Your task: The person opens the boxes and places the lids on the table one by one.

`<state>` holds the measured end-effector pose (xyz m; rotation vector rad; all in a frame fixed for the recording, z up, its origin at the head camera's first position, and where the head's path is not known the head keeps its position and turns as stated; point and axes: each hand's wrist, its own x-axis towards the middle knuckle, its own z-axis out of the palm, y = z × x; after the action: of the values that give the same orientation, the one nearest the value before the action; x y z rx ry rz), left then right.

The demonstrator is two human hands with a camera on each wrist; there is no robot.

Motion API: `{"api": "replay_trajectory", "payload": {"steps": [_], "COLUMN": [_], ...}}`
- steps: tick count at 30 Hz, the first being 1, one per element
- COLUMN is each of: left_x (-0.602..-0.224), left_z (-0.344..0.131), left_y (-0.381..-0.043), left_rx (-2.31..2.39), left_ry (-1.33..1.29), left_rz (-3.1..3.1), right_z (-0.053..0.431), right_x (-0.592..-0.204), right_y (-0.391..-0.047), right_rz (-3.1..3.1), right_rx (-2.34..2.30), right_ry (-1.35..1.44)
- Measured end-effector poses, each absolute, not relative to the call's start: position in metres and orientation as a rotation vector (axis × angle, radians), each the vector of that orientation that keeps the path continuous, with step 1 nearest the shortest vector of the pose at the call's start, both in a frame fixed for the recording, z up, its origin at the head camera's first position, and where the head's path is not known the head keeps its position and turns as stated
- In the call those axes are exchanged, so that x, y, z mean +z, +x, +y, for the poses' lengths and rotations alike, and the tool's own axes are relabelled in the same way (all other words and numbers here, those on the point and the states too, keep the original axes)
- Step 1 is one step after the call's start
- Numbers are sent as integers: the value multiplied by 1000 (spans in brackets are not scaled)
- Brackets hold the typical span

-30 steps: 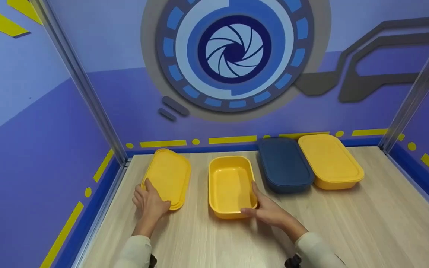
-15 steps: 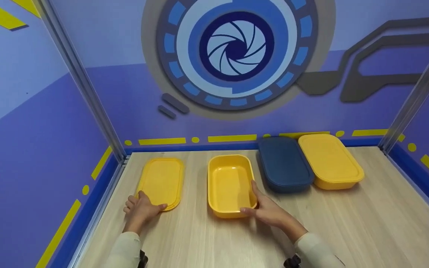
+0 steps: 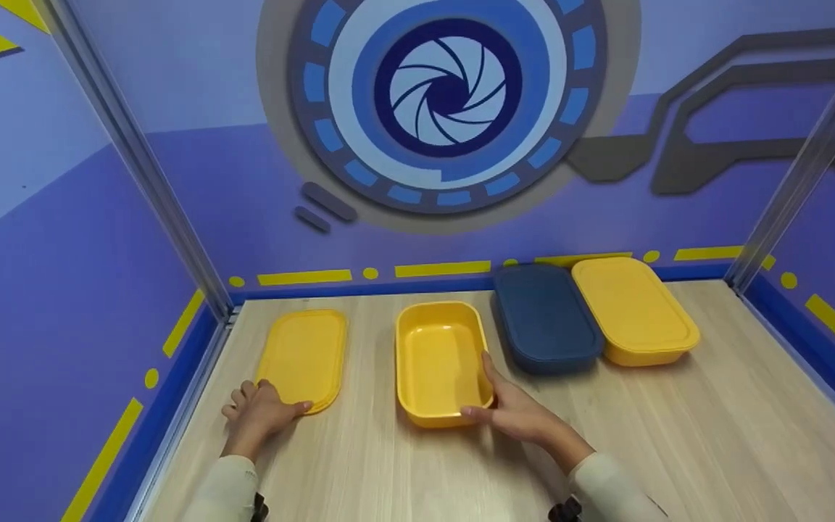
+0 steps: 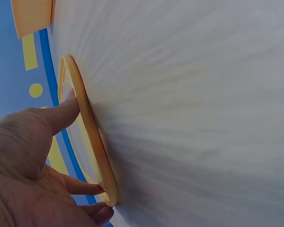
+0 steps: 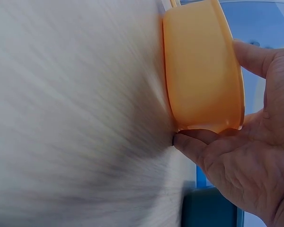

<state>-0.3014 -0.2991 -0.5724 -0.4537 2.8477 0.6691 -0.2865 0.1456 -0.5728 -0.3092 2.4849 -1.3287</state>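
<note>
In the head view, a yellow lid [image 3: 305,351] is lying on the wooden table [image 3: 359,467] at 9 o'clock from an open yellow container [image 3: 435,362], with a strip of wood running between them. The person's left hand [image 3: 259,413] is gripping the lid by its near corner: the thumb is pressing the edge at 6 o'clock while the fingers are bending over it at 8 o'clock (the left wrist camera is catching fingertips against the rim). The right hand [image 3: 515,408] is holding the container, which is standing upright, its mouth facing up; the thumb is lapping over the rim at 5 o'clock, and the fingers are lying along the outer side at 3 o'clock. A lidded dark blue box [image 3: 548,315] is standing near the container at 2 o'clock, and a lidded yellow box [image 3: 635,308] is sitting just beside that, between 2 and 3 o'clock. Behind them the purple back wall [image 3: 222,188] is rising, a round emblem [image 3: 449,94] showing at 12 o'clock. Pale sleeves [image 3: 225,489] are appearing at 7 and 5 o'clock.
</note>
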Motion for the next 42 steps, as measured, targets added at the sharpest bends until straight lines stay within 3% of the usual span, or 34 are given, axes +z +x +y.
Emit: {"api": "replay_trajectory", "payload": {"steps": [20, 42], "left_x": [-564, -569], "left_z": [-359, -349], "left_y": [-309, -317], "left_rx": [827, 780], "left_ry": [-645, -617], "left_rz": [2752, 2796], "right_z": [137, 148], "right_x": [-575, -577], "right_y": [-284, -287], "right_rz": [2507, 2479], "right_rx": [-1284, -1333], "right_ry": [-303, -293]}}
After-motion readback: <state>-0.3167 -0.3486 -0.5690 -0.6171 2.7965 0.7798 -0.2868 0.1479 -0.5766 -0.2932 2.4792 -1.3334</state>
